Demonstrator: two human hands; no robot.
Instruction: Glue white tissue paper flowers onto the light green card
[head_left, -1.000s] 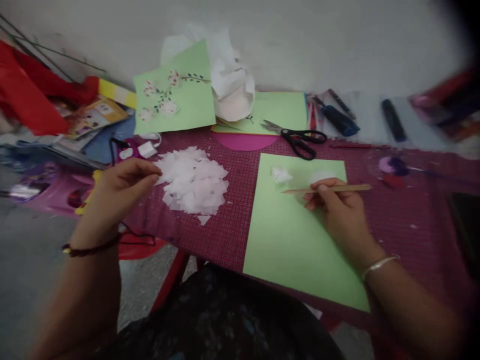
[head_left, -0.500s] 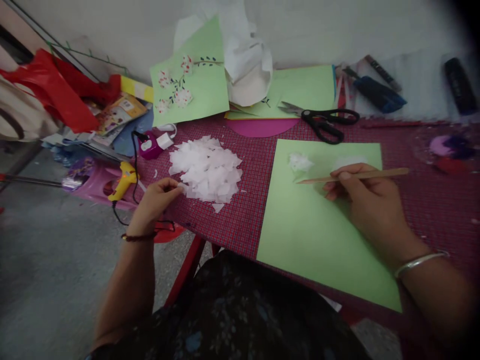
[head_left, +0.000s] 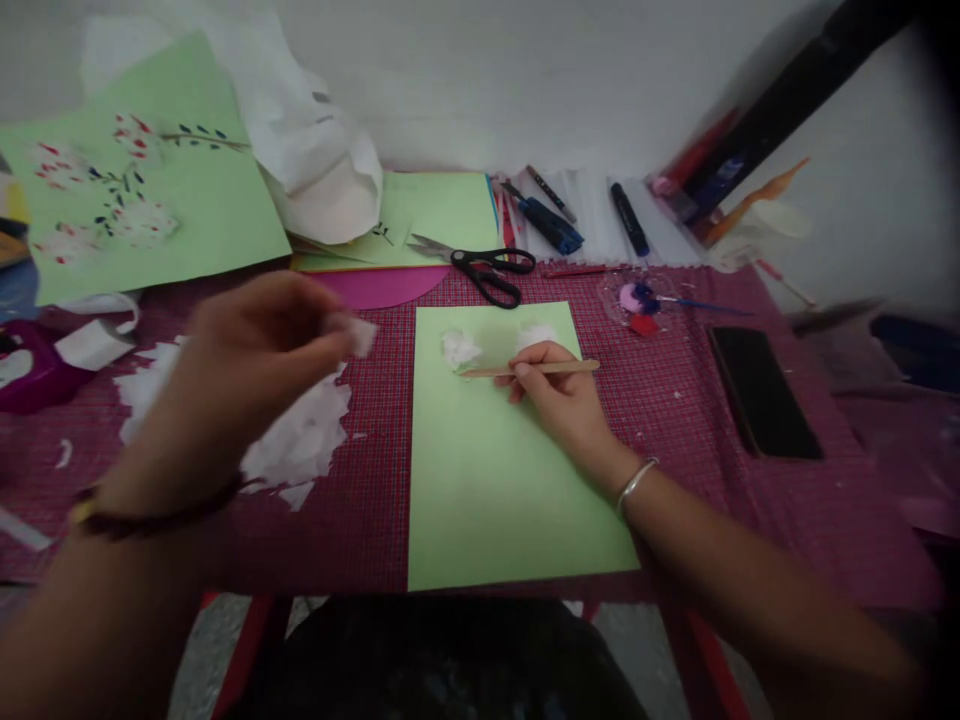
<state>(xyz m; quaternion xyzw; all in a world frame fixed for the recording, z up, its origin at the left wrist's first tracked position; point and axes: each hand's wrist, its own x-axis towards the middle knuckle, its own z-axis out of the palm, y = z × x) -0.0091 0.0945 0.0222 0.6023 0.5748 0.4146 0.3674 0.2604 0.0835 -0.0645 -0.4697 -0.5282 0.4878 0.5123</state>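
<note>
My left hand (head_left: 262,350), blurred by motion, pinches a small white paper piece (head_left: 363,337) above the table. Below and behind it spreads a pile of white paper pieces (head_left: 304,430), partly hidden by the hand. My right hand (head_left: 559,395) grips a thin wooden stick (head_left: 559,367) between thumb and fingers. Its tip points left, just under a fluffy white paper tuft (head_left: 459,348) on the green sheet (head_left: 517,490). A second white tuft (head_left: 538,336) lies farther right on the sheet, partly behind my right hand.
Behind the sheet lie black-handled scissors (head_left: 491,265), a blue cutter (head_left: 551,225) and a black marker (head_left: 628,220). A paint palette (head_left: 641,300) with a brush and a dark phone (head_left: 763,392) are to the right. A decorated green card (head_left: 142,180) leans at the back left.
My left hand has lifted from the paper pile and moved right with a white piece. The view has swung right. My right hand still holds the stick near the left tuft.
</note>
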